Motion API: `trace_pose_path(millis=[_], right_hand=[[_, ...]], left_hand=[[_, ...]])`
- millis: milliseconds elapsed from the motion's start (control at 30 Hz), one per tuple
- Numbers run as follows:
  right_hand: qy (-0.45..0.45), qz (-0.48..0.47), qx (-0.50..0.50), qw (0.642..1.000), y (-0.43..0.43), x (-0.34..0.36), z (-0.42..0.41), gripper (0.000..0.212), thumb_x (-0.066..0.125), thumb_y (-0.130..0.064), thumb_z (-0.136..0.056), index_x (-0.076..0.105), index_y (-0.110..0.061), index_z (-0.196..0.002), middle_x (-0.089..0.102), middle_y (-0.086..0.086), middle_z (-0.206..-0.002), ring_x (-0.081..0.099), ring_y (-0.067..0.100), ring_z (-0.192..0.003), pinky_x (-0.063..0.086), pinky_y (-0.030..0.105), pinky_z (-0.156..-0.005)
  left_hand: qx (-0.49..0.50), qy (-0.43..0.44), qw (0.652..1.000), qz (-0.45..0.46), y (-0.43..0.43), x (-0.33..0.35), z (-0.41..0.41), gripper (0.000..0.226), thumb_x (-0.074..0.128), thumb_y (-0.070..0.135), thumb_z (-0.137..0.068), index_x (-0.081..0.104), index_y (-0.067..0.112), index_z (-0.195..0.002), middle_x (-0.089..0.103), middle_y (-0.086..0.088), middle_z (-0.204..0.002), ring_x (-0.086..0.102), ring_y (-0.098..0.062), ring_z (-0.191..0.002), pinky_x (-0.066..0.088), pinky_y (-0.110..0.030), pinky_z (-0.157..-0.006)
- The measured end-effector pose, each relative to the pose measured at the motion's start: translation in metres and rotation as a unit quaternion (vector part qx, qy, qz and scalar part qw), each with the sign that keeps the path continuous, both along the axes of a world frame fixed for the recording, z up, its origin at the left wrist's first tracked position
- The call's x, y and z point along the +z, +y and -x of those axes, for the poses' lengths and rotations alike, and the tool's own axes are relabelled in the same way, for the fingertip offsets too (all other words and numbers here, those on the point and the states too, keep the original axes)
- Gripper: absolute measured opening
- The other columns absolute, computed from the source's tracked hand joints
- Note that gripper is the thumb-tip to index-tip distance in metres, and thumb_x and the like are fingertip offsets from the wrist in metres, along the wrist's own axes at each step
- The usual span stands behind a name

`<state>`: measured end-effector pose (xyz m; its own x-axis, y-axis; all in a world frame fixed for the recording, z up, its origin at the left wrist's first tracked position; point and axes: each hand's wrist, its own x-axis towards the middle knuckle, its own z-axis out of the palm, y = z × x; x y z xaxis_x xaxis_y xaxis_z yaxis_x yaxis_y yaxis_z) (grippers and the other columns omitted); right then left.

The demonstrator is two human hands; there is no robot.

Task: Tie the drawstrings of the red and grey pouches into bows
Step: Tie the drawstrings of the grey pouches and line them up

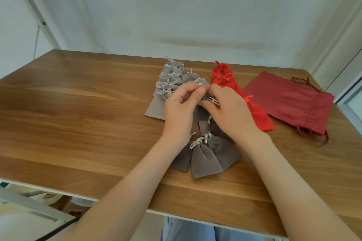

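At the near edge of a wooden table (117, 197), a person's bare forearms reach in over the rim, with a fold of light blue cloth (186, 229) showing below it. Just nearer than the held grey pouch (201, 112), two dark grey pouches (207, 158) lie overlapped between the wrists. Their necks are gathered shut with pale cords bunched on top, and what they hold cannot be told.

Both hands meet over the held pouch, which lies right of the table's centre. The left hand (180, 107) has its fingers curled, thumb and forefinger pinching the pale drawstring (214, 101). The right hand (231, 111) curls round the pouch's neck and pinches the same cord.

Left of the held pouch, wood grain shows in one broad stretch out to the table's left edge. Just beyond and left of it, a stack of light grey pouches (168, 84) lies fanned, bows tied at their necks. Beyond and right of it, bright red pouches (223, 78) lie in a row with bows tied, one partly hidden by the right hand. Farther right of the held pouch, a large dark red drawstring bag (290, 101) lies flat, its cords loose and its corner near the table's right edge.

Behind the held pouch, the table's far edge meets a white wall (195, 15). A white frame post (33, 6) slants at far left.
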<state>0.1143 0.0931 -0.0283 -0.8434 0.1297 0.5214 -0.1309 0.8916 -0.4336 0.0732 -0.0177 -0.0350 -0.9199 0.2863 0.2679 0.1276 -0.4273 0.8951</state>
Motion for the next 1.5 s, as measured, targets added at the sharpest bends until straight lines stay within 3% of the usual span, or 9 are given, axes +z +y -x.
trace_pose_path(millis=[133,333,500,667,767,867,967,1133,1500], right_hand=[[-0.018,-0.037,-0.014,0.999,0.0,-0.002,0.002,0.026,0.061,-0.036,-0.088,0.063,-0.021,-0.11,0.044,-0.008,-0.073,0.037,0.011,-0.076,0.014,0.027,-0.058],[-0.013,-0.063,0.052,0.997,0.016,-0.001,0.0,0.034,0.045,-0.04,-0.089,0.061,-0.013,-0.078,0.043,-0.01,-0.072,0.04,0.017,-0.074,0.022,0.025,-0.064],[-0.028,0.063,-0.009,0.998,0.02,-0.001,-0.002,0.026,0.055,-0.022,-0.094,0.056,-0.012,-0.07,0.05,0.005,-0.079,0.045,0.021,-0.082,0.03,0.018,-0.071],[-0.069,0.161,-0.09,0.98,0.013,0.004,-0.002,0.033,0.05,-0.023,-0.095,0.05,-0.014,-0.064,0.046,-0.005,-0.078,0.047,0.018,-0.085,0.035,0.035,-0.08],[-0.097,0.313,-0.07,0.942,0.01,0.012,-0.004,0.033,0.051,-0.018,-0.095,0.05,-0.012,-0.062,0.047,-0.003,-0.075,0.046,0.008,-0.073,0.035,0.024,-0.067],[-0.105,0.503,0.013,0.858,0.011,0.019,-0.007,0.028,0.049,-0.007,-0.094,0.057,-0.006,-0.068,0.051,0.002,-0.068,0.051,0.003,-0.055,0.041,0.015,-0.057],[-0.124,0.555,0.068,0.82,0.01,0.022,-0.01,0.017,0.046,0.003,-0.093,0.062,0.003,-0.089,0.058,0.008,-0.076,0.057,0.002,-0.053,0.044,0.011,-0.05],[-0.104,0.437,0.074,0.89,0.007,0.013,-0.009,0.015,0.05,0.0,-0.094,0.063,0.004,-0.101,0.061,0.006,-0.075,0.055,0.0,-0.061,0.044,0.011,-0.058],[-0.024,0.253,0.057,0.966,0.002,-0.001,-0.001,0.014,0.056,-0.003,-0.091,0.064,-0.015,-0.092,0.061,-0.011,-0.082,0.052,-0.003,-0.075,0.042,0.017,-0.069]], left_hand=[[0.013,-0.022,1.0,-0.018,0.002,-0.003,0.002,0.01,0.057,0.004,-0.09,0.065,0.002,-0.096,0.069,0.007,-0.077,0.063,-0.004,-0.077,0.049,-0.017,-0.07],[0.083,-0.004,0.996,0.021,0.0,-0.006,0.005,0.01,0.06,0.009,-0.091,0.066,0.013,-0.085,0.063,0.005,-0.071,0.058,-0.003,-0.074,0.046,-0.014,-0.071],[0.092,0.041,0.989,0.105,-0.001,-0.01,0.004,0.017,0.061,0.016,-0.091,0.061,0.022,-0.075,0.058,0.018,-0.065,0.05,0.001,-0.066,0.041,-0.015,-0.065],[0.08,0.075,0.979,0.172,0.0,-0.008,-0.001,0.012,0.061,0.016,-0.091,0.066,0.022,-0.081,0.062,0.019,-0.069,0.054,0.007,-0.069,0.039,-0.008,-0.066],[0.084,0.09,0.973,0.196,0.001,-0.009,-0.001,0.011,0.062,0.016,-0.09,0.068,0.02,-0.083,0.065,0.013,-0.076,0.056,0.005,-0.074,0.039,-0.008,-0.069],[0.098,0.124,0.958,0.237,0.002,-0.011,-0.002,0.011,0.063,0.016,-0.089,0.069,0.021,-0.082,0.066,0.013,-0.081,0.057,0.004,-0.08,0.039,-0.007,-0.072],[0.097,0.11,0.957,0.25,0.002,-0.012,0.0,0.01,0.062,0.018,-0.09,0.072,0.018,-0.086,0.069,0.01,-0.084,0.057,0.003,-0.078,0.04,-0.008,-0.07],[0.105,0.1,0.957,0.25,0.002,-0.013,0.002,0.018,0.057,0.019,-0.094,0.074,0.015,-0.098,0.071,0.006,-0.092,0.061,-0.001,-0.087,0.043,-0.011,-0.075],[0.081,0.115,0.951,0.274,0.003,-0.018,0.005,0.024,0.047,0.017,-0.099,0.07,0.009,-0.096,0.069,-0.007,-0.09,0.061,-0.018,-0.087,0.049,-0.038,-0.08]])
